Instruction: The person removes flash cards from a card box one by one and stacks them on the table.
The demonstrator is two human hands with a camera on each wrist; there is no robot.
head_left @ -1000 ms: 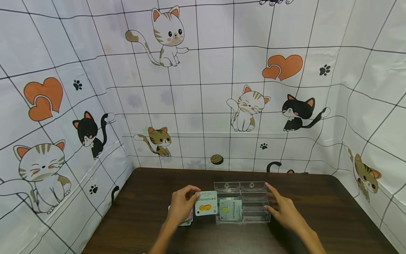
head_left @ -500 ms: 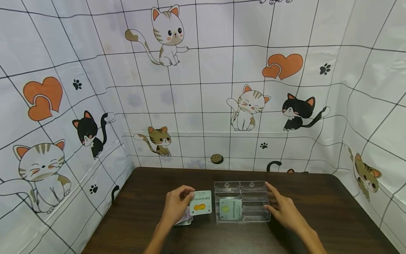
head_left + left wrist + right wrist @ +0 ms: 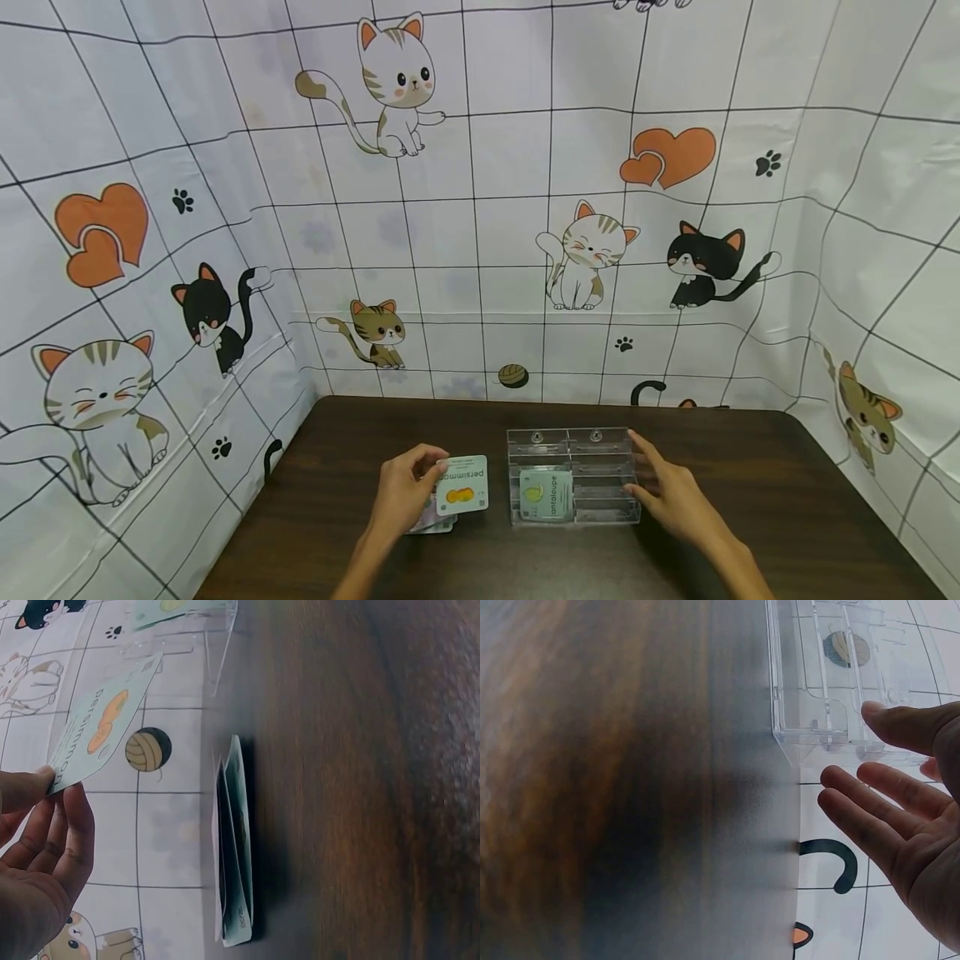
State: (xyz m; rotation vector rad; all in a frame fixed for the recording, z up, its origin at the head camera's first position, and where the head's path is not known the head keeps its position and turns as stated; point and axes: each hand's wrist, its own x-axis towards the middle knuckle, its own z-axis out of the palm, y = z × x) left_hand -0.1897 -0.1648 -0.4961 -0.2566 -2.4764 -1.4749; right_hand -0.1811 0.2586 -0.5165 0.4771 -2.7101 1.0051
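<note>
My left hand [image 3: 405, 485] pinches a pale green card [image 3: 462, 483] by its edge, between thumb and fingers. The card carries the word "persimmon" and an orange fruit picture, and in the left wrist view it is raised above the table. Below and beside that hand lies a small stack of cards [image 3: 236, 847], slightly fanned, partly covered in the head view. A clear plastic card holder [image 3: 603, 468] with two columns of slots stands to the right. A cantaloupe card [image 3: 546, 495] sits in its left column. My right hand [image 3: 669, 492] is at the holder's right side, fingers extended, thumb right at its edge.
The dark wooden table [image 3: 750, 467] has its back edge against a white grid-patterned curtain [image 3: 510, 233] printed with cats, hearts and paws. The curtain also closes in the left and right sides.
My left hand has moved left with the persimmon card, away from the holder and over toward the card stack. The right hand and the holder have stayed in place.
</note>
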